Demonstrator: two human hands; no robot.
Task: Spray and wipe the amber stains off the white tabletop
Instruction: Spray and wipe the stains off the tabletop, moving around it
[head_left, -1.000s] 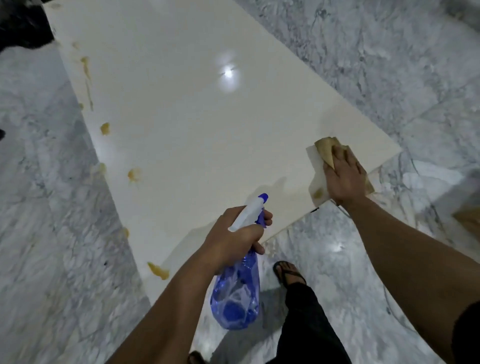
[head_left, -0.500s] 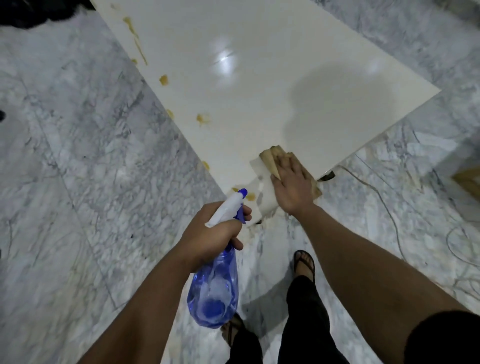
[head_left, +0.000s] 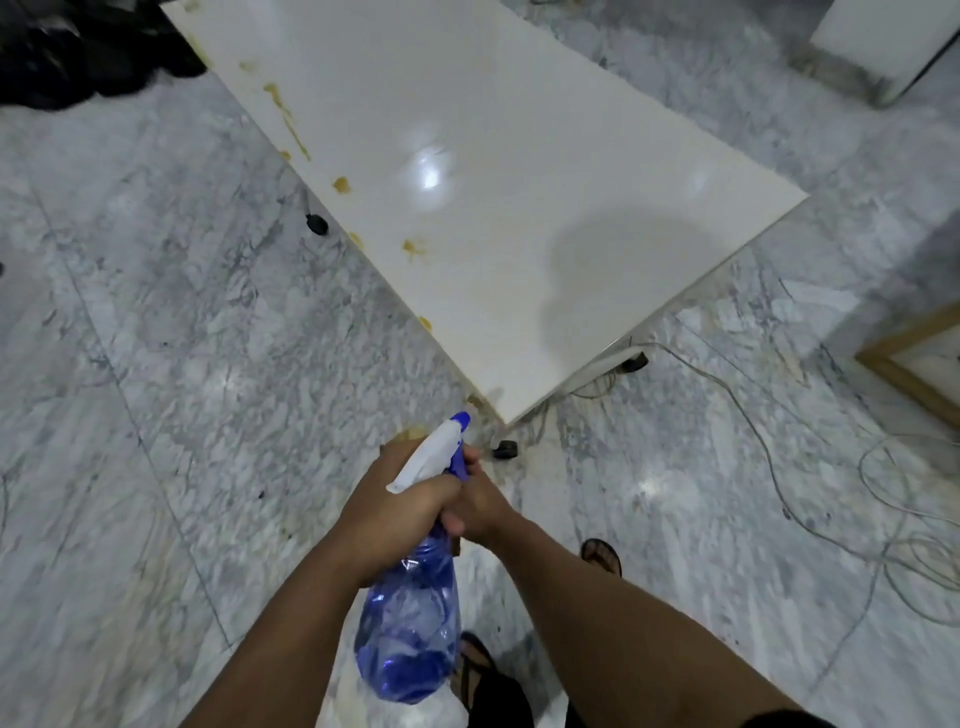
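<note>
Blue plastic: translucent spray bottle (head_left: 410, 623), white-and-blue trigger head, hanging below the fists, off the near corner of the surface (head_left: 519, 218).
Left fingers (head_left: 447, 491): curled round the bottle neck, left hand (head_left: 395, 514) gripping.
Right hand (head_left: 483, 501): tucked against the neck behind the left; whether grasping anything cannot be told.
Handling: likely light, thin-walled, slick if wet; best held at the stiff neck, forefinger on the trigger.
Amber stains (head_left: 415, 249): dotted along the surface's left edge, unwiped.
Floor: grey marble floor (head_left: 182, 338), loose cables (head_left: 779, 467) at right.
</note>
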